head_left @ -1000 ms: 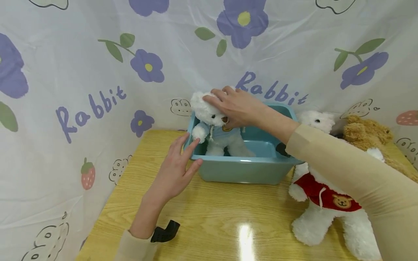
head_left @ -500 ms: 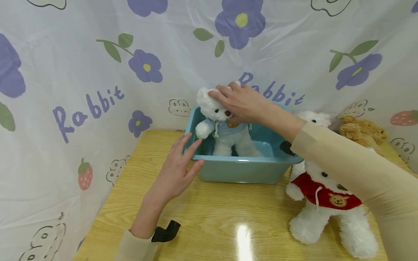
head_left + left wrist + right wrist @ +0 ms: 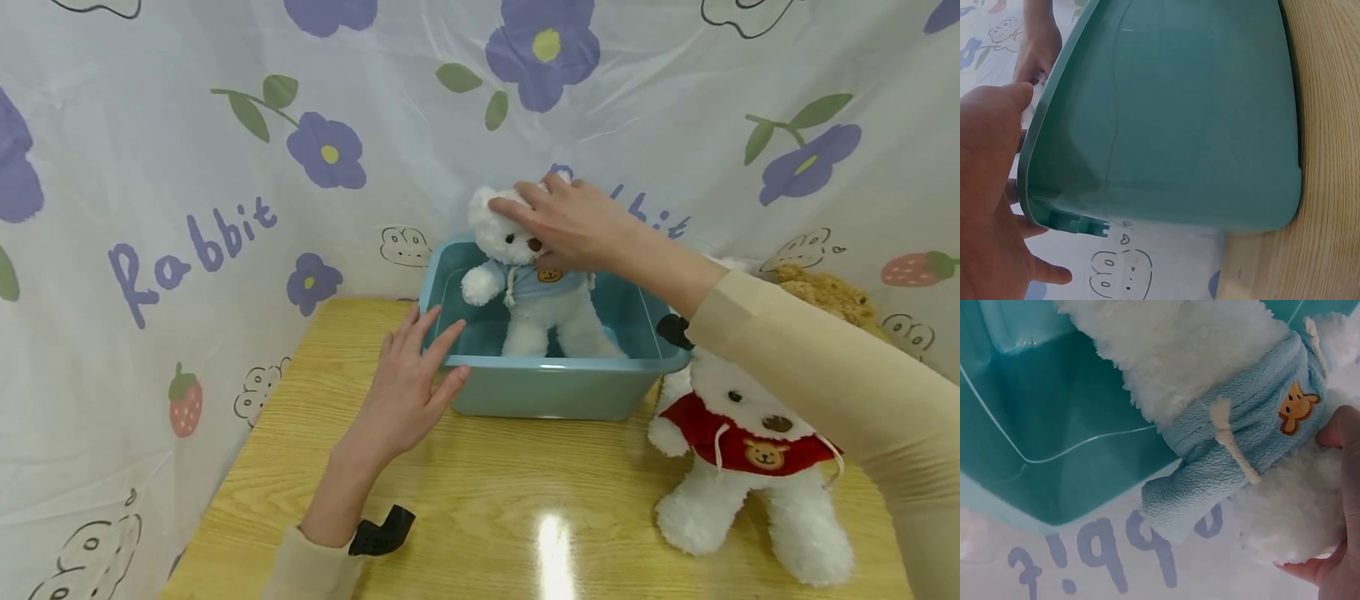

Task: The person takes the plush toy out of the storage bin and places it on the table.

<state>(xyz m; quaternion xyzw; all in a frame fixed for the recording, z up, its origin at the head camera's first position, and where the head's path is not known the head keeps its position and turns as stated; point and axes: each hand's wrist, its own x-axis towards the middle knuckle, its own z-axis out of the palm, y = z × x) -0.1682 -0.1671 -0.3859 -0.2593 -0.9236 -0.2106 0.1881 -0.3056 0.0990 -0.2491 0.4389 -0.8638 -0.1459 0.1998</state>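
Observation:
My right hand grips a white teddy bear in a light blue hoodie by its head. The bear is upright, its legs inside a blue-green plastic bin. In the right wrist view, thumb and fingers press into the fur of the bear's head, and the hoodie hangs over the bin's wall. My left hand lies at the bin's left front corner with fingers spread and fairly straight. In the left wrist view, its thumb is right at the bin's rim, with the other fingertips partly hidden behind it.
A white teddy bear in a red hoodie sits right of the bin, partly under my right sleeve. Behind it is a brown plush toy. A printed curtain hangs behind the wooden table.
My right hand has shifted the blue-hoodie bear to the right and slightly up within the bin. The left hand has stayed at the bin's corner. The view has turned slightly right.

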